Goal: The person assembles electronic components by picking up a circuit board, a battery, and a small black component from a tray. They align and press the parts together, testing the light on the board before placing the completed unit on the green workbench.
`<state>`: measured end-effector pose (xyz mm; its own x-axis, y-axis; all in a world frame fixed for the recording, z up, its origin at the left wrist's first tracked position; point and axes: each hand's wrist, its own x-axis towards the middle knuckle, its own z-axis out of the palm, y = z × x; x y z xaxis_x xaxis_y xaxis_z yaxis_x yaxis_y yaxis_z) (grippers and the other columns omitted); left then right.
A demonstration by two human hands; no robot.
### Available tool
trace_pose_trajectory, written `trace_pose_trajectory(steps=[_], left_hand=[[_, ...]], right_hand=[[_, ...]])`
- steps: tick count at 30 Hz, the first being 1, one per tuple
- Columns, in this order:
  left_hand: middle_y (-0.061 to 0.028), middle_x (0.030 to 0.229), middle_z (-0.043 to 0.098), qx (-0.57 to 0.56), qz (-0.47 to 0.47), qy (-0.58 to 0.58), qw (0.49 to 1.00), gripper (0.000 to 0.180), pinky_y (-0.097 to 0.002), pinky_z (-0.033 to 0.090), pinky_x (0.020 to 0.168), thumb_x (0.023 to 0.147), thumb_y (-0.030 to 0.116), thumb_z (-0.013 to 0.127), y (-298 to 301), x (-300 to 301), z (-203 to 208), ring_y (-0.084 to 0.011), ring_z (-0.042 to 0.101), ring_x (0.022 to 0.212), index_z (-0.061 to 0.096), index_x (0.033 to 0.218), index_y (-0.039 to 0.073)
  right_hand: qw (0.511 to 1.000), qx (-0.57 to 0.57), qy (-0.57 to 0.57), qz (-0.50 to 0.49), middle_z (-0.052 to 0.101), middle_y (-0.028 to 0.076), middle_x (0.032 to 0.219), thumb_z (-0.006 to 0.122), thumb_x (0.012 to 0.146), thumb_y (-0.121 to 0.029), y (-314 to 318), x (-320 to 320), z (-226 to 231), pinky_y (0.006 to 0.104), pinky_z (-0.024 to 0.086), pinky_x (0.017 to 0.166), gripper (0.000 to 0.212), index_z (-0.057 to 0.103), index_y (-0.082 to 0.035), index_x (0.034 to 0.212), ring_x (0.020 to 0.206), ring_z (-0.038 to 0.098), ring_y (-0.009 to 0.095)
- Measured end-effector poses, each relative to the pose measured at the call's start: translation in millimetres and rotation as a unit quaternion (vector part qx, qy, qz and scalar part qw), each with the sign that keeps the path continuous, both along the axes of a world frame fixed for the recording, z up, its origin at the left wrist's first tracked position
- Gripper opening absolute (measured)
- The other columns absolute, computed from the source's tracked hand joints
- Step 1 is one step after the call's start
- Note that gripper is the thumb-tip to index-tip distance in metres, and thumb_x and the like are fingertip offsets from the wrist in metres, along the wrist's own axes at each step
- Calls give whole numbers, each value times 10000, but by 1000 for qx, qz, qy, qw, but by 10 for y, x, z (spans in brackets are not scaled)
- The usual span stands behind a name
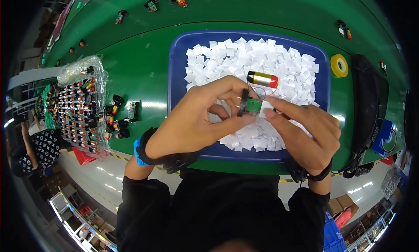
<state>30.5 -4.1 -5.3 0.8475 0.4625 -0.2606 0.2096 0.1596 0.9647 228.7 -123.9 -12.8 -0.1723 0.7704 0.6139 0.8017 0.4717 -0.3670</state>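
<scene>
Over a blue tray (175, 64) heaped with small white squares (235, 55), my left hand (192, 114) grips a small green circuit board (253, 105) fixed to a black round part (244, 102). Thin wires run from the board to a cylindrical battery (262, 79), gold and black with a red end, which lies just beyond my fingers. Between the thumb and fingertips of my right hand (307, 132) is one white square (264, 108), held against the board's right end. Whether it is stuck to the board I cannot tell.
To the left, bubble wrap (83, 71) and rows of battery assemblies (78, 108) cover the green bench (144, 73). A few loose assemblies (115, 116) lie beside them. On the right are a yellow tape roll (339, 65) and a black bag (365, 103). Another person (41, 147) is at far left.
</scene>
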Motion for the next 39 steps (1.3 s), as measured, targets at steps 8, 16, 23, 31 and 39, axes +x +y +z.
trace_pose_trajectory(steps=[8,16,23,31,39], left_hand=[[-65,963,659,-52,23,-48,997,203,-261,555,680,934,90,653,29,-13,-142,-126,660,819,593,1100,-10],[-52,807,661,194,48,61,978,118,-218,463,587,944,87,636,-44,2,-92,-85,605,647,602,1011,-4],[-62,757,649,285,97,49,952,84,-235,411,524,938,75,633,-63,-22,-115,-74,574,601,608,979,6],[-65,705,623,378,30,19,925,87,-266,437,510,878,55,639,-97,-23,-161,-155,559,533,589,932,8],[-112,895,643,349,12,64,935,35,-286,492,710,881,12,556,-127,5,-127,-212,605,810,568,910,25]], right_hand=[[999,-47,7,-15,727,138,949,819,670,19,57,-62,8,275,517,534,211,711,6,850,669,683,204],[968,-154,193,-40,699,156,974,787,711,75,83,-154,-30,257,538,681,245,649,36,910,806,676,198],[868,-248,392,-175,681,139,1035,727,806,47,93,-58,-41,257,529,726,218,638,39,1005,861,661,165],[906,-300,296,-51,696,89,961,787,796,-38,116,-162,7,277,534,744,266,665,-6,1031,869,681,182],[945,-228,230,-44,677,92,958,838,681,32,82,-128,-42,305,518,819,351,663,-1,983,895,641,189]])
